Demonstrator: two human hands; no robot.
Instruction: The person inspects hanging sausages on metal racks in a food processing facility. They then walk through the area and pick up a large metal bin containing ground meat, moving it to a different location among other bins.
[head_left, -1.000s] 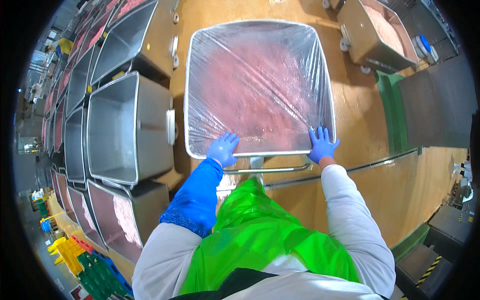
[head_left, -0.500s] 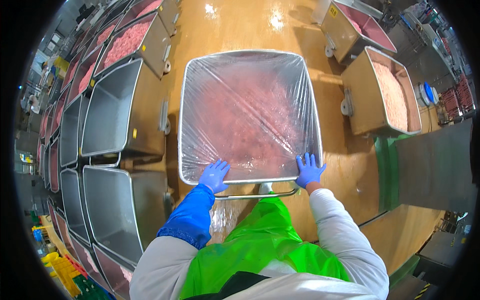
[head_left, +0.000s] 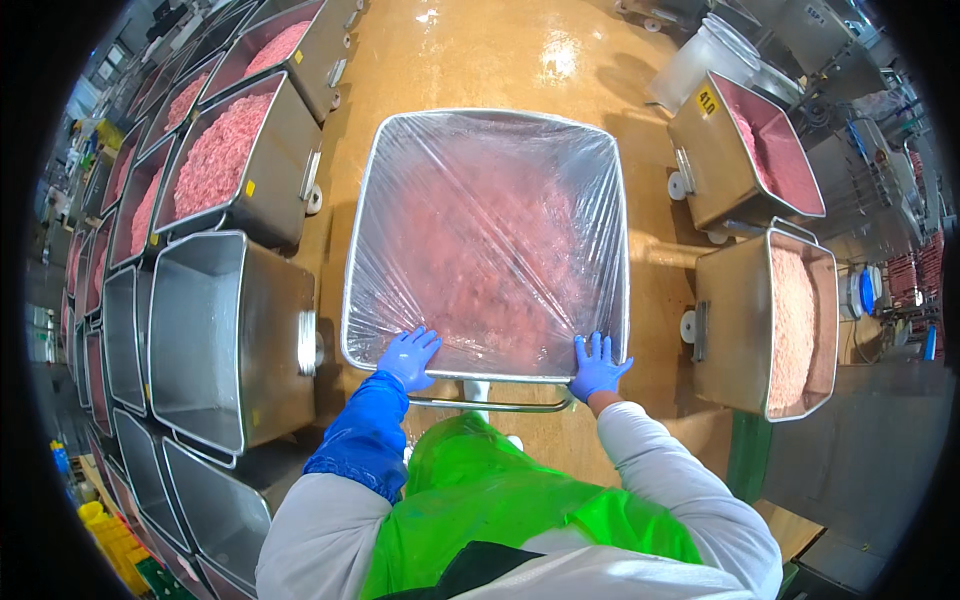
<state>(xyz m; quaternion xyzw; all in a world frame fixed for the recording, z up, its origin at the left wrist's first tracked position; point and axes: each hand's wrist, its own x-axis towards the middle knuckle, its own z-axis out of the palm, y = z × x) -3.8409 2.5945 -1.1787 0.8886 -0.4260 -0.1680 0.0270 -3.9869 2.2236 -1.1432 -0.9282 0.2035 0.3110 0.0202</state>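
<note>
A square metal tub cart (head_left: 624, 250) stands right in front of me, full of pink ground meat (head_left: 480, 240). Clear plastic film (head_left: 455, 145) is stretched over its top, creased toward the near corners. My left hand (head_left: 408, 359), in a blue glove with a blue sleeve cover, lies with fingers spread on the near left part of the rim and film. At the near right corner my right hand (head_left: 599, 366), also blue-gloved, rests flat with its fingers apart. Below the near rim runs a metal push handle (head_left: 490, 406), which neither hand touches.
Rows of metal tubs line the left, one bare inside (head_left: 195, 340), another heaped with meat (head_left: 222, 160). On the right stand a tub of pale ground meat (head_left: 793, 330) and a tub with a yellow label (head_left: 740, 150). Wet tan floor (head_left: 480, 60) stretches ahead.
The tubs on both sides have slid back toward me in the picture as I and the covered cart move forward along the aisle. Both hands stay on the cart's near edge.
</note>
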